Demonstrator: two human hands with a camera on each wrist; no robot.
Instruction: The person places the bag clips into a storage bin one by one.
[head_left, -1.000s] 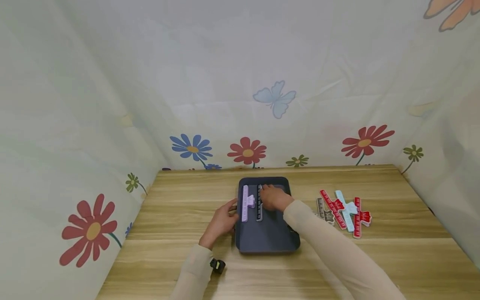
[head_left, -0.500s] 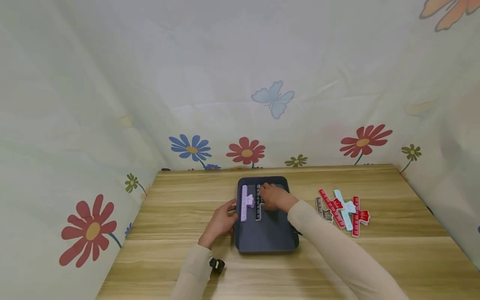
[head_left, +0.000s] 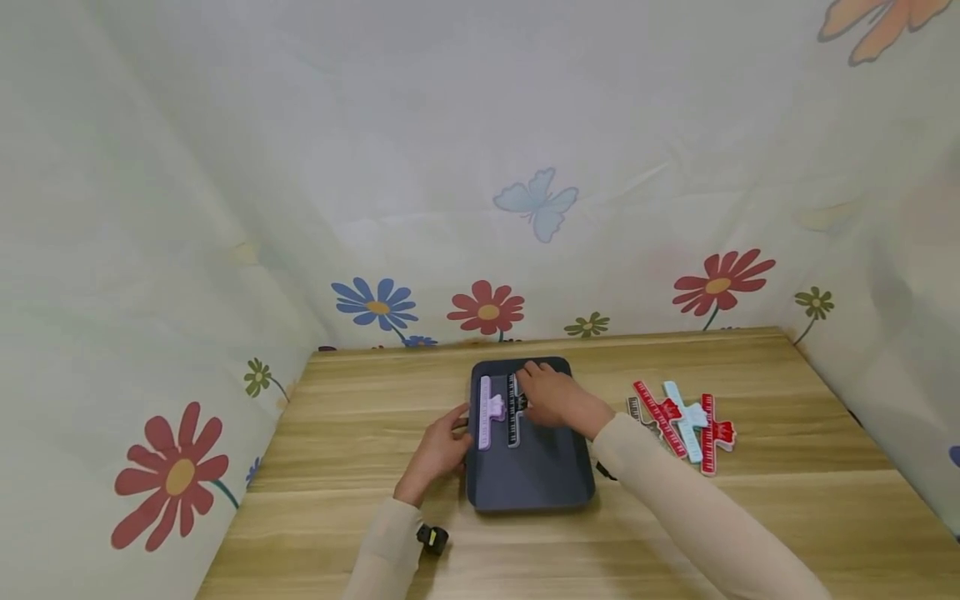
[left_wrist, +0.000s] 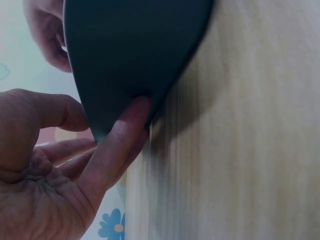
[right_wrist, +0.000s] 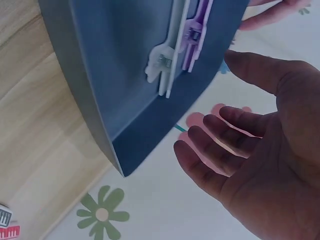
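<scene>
A dark blue-grey tray [head_left: 529, 483] lies on the table. Inside it, a lilac bag clip [head_left: 485, 417] and a black piano-key bag clip [head_left: 513, 425] stand side by side, also seen as a purple clip [right_wrist: 194, 34] and a grey-looking one [right_wrist: 162, 60] in the right wrist view. My left hand [head_left: 438, 446] holds the tray's left side, thumb at the rim and fingertips on the outer wall in the left wrist view. Over the tray's far right part is my right hand [head_left: 551, 396], fingers loosely bent and apart from the clips, partly covering the black clip's body.
Right of the tray lie several overlapping clips: a grey-black one [head_left: 634, 408], a red one [head_left: 652, 402], a light blue one [head_left: 682, 421] and another red one [head_left: 707, 433]. Beyond the wooden table [head_left: 375, 400] hangs a flowered curtain [head_left: 420, 183].
My right hand has eased off the black clip, and more of the clip's body shows. The left hand keeps its place at the tray. The head view has shifted slightly.
</scene>
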